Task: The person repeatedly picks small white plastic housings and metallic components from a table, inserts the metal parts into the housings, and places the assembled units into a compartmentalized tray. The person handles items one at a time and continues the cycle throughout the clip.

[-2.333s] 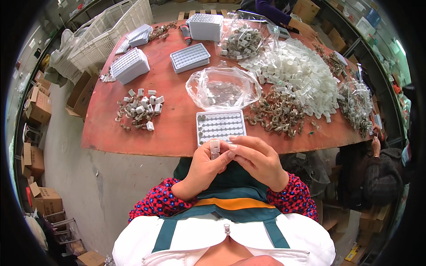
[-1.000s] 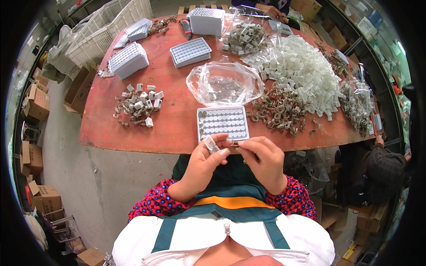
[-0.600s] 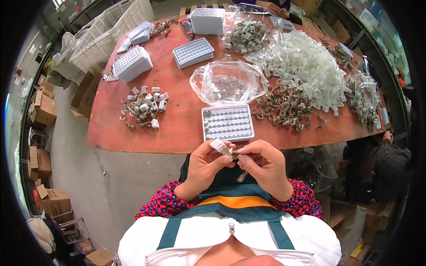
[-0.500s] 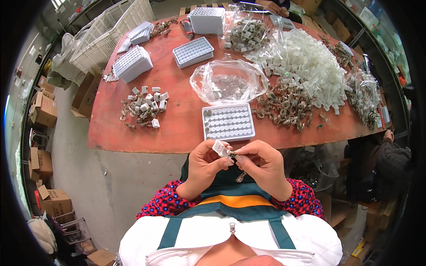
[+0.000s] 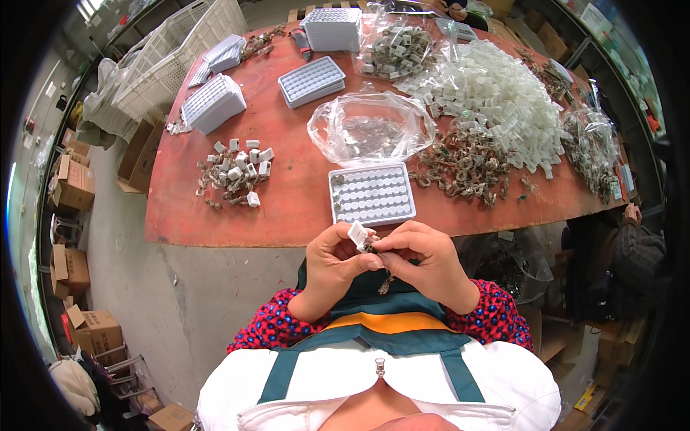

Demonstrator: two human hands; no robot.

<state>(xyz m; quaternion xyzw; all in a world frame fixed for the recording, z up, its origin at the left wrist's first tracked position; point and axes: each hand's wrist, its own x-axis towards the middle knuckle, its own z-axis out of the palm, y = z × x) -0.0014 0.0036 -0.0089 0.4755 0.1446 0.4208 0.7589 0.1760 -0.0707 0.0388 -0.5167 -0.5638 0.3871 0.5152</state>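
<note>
Close to my chest, just off the table's near edge, my two hands meet. My left hand [image 5: 332, 257] pinches a small white plastic housing [image 5: 357, 233], held tilted upward. Against its lower end, my right hand [image 5: 430, 260] pinches a dark, brownish stranded bundle [image 5: 385, 285], whose tail hangs below the fingers. Fingertips hide where the two parts meet. Just beyond my hands lies a white tray [image 5: 377, 220] with rows of round white pieces and a few small brownish ones at its left side.
A clear plastic bag [image 5: 320, 140] lies behind the tray. To the right are heaps of brownish bundles [image 5: 467, 169] and translucent white pieces [image 5: 496, 104]; to the left, a smaller pile of white housings with bundles [image 5: 236, 172]. Stacked trays [image 5: 214, 106] stand farther back. Another person's hands [image 5: 454, 10] show at the far edge.
The white housing has tipped more upright in my left hand. My hands stay together in nearly the same place, and the view has shifted slightly.
</note>
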